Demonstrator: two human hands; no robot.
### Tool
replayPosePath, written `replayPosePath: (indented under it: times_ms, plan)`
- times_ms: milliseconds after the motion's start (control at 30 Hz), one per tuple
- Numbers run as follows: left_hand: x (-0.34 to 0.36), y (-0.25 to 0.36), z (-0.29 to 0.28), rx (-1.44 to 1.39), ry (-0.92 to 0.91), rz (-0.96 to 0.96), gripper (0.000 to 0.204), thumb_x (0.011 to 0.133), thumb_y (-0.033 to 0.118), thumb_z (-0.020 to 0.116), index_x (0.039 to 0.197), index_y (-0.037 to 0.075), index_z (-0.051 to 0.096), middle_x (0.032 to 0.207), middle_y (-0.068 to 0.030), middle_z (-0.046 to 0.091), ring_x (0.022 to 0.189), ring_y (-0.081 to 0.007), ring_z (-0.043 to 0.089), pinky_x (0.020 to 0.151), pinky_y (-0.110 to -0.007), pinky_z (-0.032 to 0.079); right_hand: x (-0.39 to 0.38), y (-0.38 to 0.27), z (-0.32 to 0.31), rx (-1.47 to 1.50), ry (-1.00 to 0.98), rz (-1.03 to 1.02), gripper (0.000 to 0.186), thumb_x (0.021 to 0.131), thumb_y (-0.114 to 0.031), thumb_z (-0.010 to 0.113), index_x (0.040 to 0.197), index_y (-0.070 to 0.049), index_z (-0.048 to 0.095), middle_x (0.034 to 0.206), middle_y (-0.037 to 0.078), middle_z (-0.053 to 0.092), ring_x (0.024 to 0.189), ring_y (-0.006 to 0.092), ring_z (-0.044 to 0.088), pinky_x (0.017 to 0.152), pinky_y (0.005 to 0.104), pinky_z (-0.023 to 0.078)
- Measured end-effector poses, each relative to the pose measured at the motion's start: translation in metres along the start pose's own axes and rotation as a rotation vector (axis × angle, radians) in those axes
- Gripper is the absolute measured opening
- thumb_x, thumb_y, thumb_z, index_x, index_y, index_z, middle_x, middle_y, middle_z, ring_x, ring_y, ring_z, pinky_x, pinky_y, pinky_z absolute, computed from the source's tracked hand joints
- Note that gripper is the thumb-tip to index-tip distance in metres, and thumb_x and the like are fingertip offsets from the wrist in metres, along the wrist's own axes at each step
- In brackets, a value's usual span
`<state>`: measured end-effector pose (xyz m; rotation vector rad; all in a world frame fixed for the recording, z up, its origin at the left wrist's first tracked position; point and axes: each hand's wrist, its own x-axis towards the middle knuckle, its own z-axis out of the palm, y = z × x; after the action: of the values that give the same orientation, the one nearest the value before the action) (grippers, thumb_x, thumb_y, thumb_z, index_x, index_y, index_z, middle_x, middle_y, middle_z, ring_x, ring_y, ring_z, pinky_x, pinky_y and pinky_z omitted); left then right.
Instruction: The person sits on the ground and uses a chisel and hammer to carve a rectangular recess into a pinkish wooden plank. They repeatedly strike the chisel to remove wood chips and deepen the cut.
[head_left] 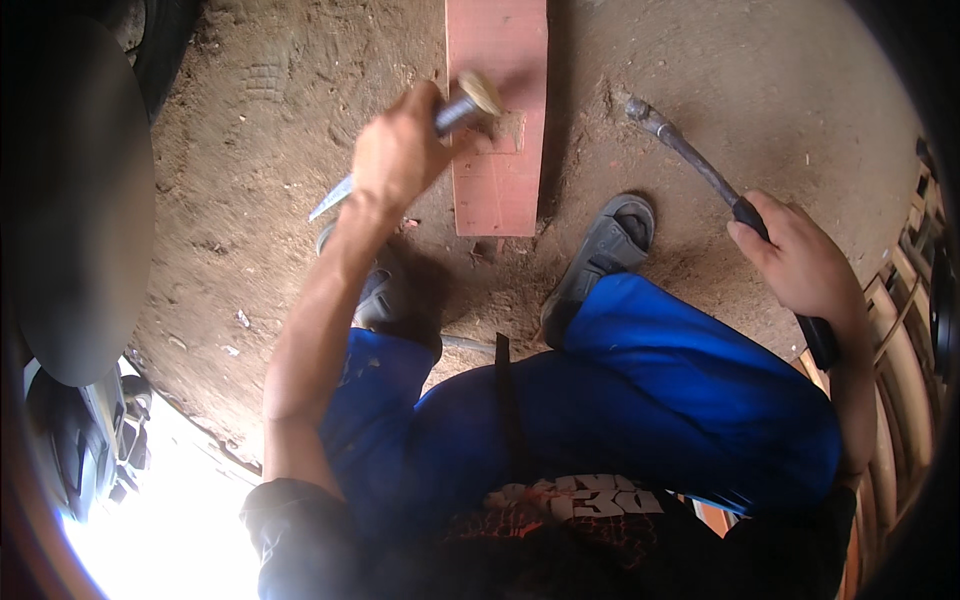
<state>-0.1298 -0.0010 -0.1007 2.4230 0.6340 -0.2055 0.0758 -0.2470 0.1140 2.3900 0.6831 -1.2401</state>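
Chisel point(457, 114) in left grip point(400, 150), fingers wrapped round it: tan butt end up and to the right, over the board, blade sticking out the other side of the fist toward the ground left of the board. Fingertips on that side blurred; can't tell if they touch the wood. Right grip point(800, 258) closed round the black handle of a hammer point(700, 172), metal shaft slanting forward-left, head out well right of the board's right edge; can't tell if the head touches the ground.

Reddish board point(495, 205) lies lengthwise on the bare dirt ground point(250, 240), near end toward the person, between the two hands. Squarish cut point(511, 133) in its top face, nearer the right edge, a bit in from the near end. Small chips just off that end.

Grey sandals point(607, 240) either side of the near end, blue trousers point(680, 340) behind. Curved wooden pieces point(885, 335) at far right.
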Motion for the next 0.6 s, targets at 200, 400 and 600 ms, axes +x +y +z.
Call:
replayPosePath:
  times_ms: [200,400,600]
  plan:
    - [0.021,-0.044,-0.033,-0.036,0.331,0.197,0.038,0.088,0.035,0.077,0.099,0.001,0.062,0.082,-0.0150,0.072,0.063,-0.0203,0.072,0.052,-0.033,0.063,0.043,0.017,0.025,0.078,-0.060,-0.059,0.032,0.099,-0.028,0.054,0.105,0.003,0.056,0.089,0.026,0.061,0.089,0.0416,0.063,0.080,0.0466,0.048]
    - [0.000,0.007,-0.002,-0.157,0.066,0.177,0.058,0.075,0.041,0.087,0.107,0.001,0.059,0.098,-0.0186,0.072,0.079,-0.0279,0.075,0.060,-0.036,0.064,0.052,0.020,0.037,0.137,-0.095,-0.139,0.026,0.099,-0.021,0.058,0.105,0.004,0.053,0.072,0.013,0.057,0.061,0.0247,0.062,0.060,0.0396,0.051]
    - [0.017,0.009,-0.055,-0.470,0.069,-0.092,0.034,0.087,0.024,0.075,0.108,-0.001,0.066,0.074,-0.0104,0.070,0.061,-0.0207,0.070,0.055,-0.039,0.060,0.058,0.039,0.050,0.690,-0.272,0.013,0.017,0.097,-0.017,0.060,0.099,-0.002,0.051,0.061,0.003,0.052,0.044,0.0112,0.053,0.039,0.0303,0.040]
